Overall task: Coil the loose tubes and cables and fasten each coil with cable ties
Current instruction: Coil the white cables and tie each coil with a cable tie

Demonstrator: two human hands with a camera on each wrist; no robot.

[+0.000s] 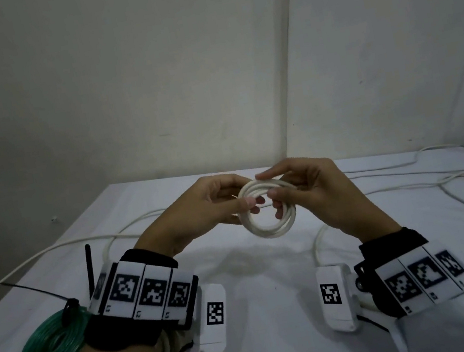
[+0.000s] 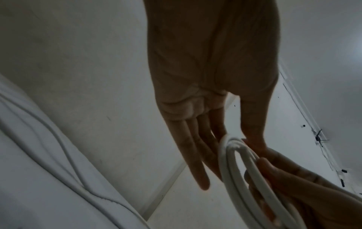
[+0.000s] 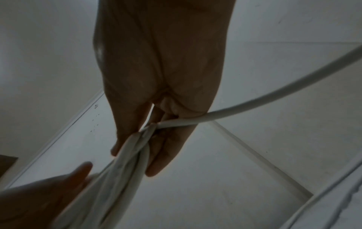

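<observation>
Wristbands [image 1: 149,294] with square black-and-white markers, no readable writing, lie nearest in the head view; beyond, left hand [image 1: 199,209] and right hand [image 1: 313,193] pinch a white tube coil [image 1: 267,210] between fingertips above the table [image 1: 262,309]. Left wrist view: fingers [image 2: 195,155] extended, thumb against coil. Right wrist view: fingers [image 3: 166,151] curl round coil strands, loose tube [image 3: 274,96] trailing rightward.
</observation>
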